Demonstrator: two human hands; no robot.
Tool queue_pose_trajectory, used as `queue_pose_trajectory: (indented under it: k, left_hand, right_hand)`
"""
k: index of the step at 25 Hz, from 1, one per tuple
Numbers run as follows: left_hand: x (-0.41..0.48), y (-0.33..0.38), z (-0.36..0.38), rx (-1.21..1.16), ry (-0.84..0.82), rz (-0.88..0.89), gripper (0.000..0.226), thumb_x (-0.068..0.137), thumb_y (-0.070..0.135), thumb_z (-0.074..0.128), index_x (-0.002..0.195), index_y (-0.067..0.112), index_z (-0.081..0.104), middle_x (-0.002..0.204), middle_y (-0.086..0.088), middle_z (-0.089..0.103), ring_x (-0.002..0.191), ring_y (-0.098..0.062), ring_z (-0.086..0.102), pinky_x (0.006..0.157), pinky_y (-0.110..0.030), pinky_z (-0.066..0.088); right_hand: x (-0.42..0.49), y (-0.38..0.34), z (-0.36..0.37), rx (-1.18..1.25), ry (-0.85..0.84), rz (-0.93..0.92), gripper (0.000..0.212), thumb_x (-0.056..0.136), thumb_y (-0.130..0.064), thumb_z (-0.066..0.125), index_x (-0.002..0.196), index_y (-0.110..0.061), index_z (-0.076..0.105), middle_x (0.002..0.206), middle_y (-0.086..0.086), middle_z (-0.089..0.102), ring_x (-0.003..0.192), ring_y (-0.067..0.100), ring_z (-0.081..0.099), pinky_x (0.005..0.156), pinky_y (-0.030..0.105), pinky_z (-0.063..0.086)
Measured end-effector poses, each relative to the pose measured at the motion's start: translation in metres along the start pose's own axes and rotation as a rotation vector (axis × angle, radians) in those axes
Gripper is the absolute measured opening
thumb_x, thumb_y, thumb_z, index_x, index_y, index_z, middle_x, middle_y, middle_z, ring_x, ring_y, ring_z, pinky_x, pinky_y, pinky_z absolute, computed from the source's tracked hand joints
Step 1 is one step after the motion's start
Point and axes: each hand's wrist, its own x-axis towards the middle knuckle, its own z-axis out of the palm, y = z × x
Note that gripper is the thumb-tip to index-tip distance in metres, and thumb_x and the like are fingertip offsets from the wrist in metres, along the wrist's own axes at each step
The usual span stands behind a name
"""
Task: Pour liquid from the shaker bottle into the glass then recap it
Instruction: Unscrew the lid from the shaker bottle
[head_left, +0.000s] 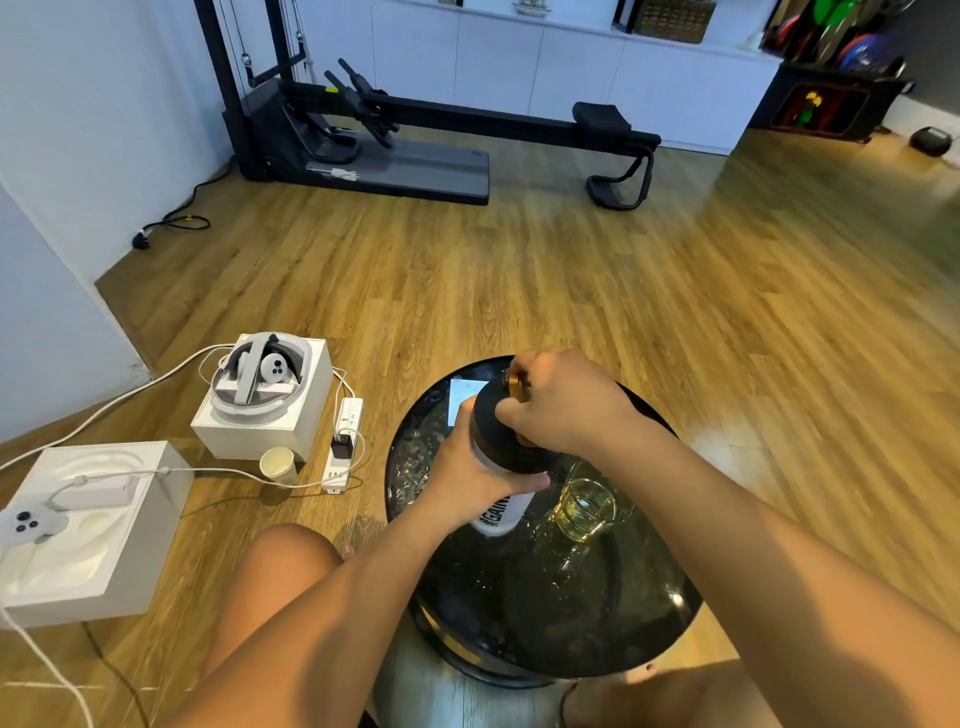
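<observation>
A white shaker bottle (500, 512) with black lettering stands upright on the round black glossy table (519, 613). My left hand (467, 480) wraps around its body from the left. On top sits its black lid (493, 431) with a gold cap piece (516, 384); my right hand (563, 402) grips the lid from above and the right. Just right of the bottle stands a clear glass (584, 506) holding yellowish liquid, untouched by either hand.
On the wooden floor to the left are two white boxes (262, 400) (88, 525) with headset gear, a paper cup (279, 464), a power strip (343, 444) and cables. A rowing machine (441, 135) stands far back. My knees flank the table.
</observation>
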Motion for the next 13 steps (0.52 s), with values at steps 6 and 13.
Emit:
queue_pose_trajectory:
  k: [6,13]
  left_hand:
    - [0.001,-0.001,0.001,-0.011,0.008,0.002,0.100,0.048,0.036,0.099,0.130,0.039,0.043,0.120,0.018,0.061,0.117,-0.006,0.058,0.092,-0.026,0.049]
    - [0.002,-0.004,0.001,-0.015,0.011,-0.003,0.101,0.046,0.041,0.099,0.133,0.034,0.048,0.121,0.015,0.067,0.116,-0.004,0.062,0.097,-0.034,0.054]
  right_hand:
    - [-0.003,0.002,0.012,0.306,0.028,-0.249,0.035,0.081,0.007,0.043,0.089,-0.018,0.066,0.113,0.002,0.065,0.118,0.022,0.054,0.119,0.047,0.014]
    - [-0.013,0.005,0.015,-0.190,0.201,-0.053,0.037,0.096,-0.036,0.038,0.131,-0.034,0.052,0.116,0.005,0.048,0.114,0.027,0.040,0.086,0.042,0.035]
